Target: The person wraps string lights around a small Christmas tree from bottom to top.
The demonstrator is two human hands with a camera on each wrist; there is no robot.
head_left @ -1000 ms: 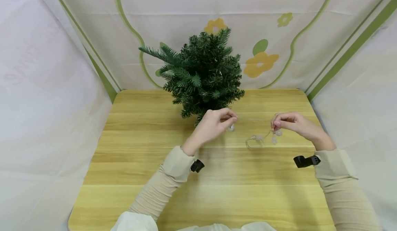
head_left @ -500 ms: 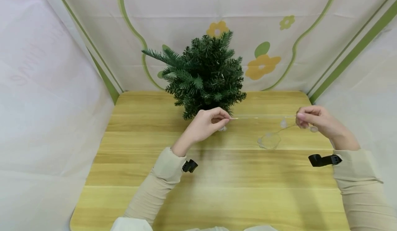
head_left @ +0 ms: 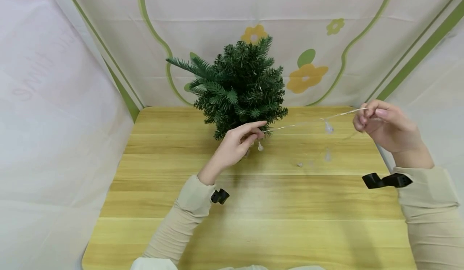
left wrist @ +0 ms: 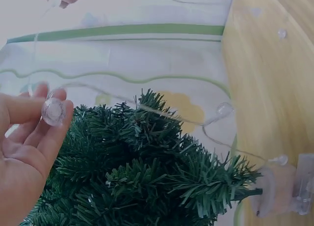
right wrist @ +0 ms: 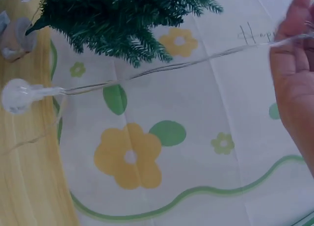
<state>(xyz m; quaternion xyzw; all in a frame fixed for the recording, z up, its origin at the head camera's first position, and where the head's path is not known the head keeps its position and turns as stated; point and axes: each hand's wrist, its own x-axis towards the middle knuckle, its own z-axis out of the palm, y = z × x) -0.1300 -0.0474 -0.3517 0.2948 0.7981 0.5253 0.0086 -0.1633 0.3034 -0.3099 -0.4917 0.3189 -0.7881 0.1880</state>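
Observation:
A string of clear-bulb fairy lights runs between my two hands in the head view, with one bulb [head_left: 328, 127] hanging from the raised span. My left hand [head_left: 233, 144] holds the wire in front of the lower branches of a small green artificial Christmas tree [head_left: 239, 84]. Its index finger points out to the right. A round bulb [left wrist: 53, 112] shows at those fingers in the left wrist view. Higher and out to the right, my right hand [head_left: 393, 127] pinches the wire [right wrist: 171, 66], which slants upward to it. More bulbs dangle below the span.
The tree stands at the back of a wooden table [head_left: 253, 229]. A round base [left wrist: 277, 191] at its trunk has a clear boxy part [left wrist: 305, 184] beside it. A white flowered cloth wall [head_left: 217, 4] closes off the back and sides.
My right hand has moved right and up, drawing out the wire between the hands. My left hand has shifted slightly left, and its index finger has straightened. The tree stays put.

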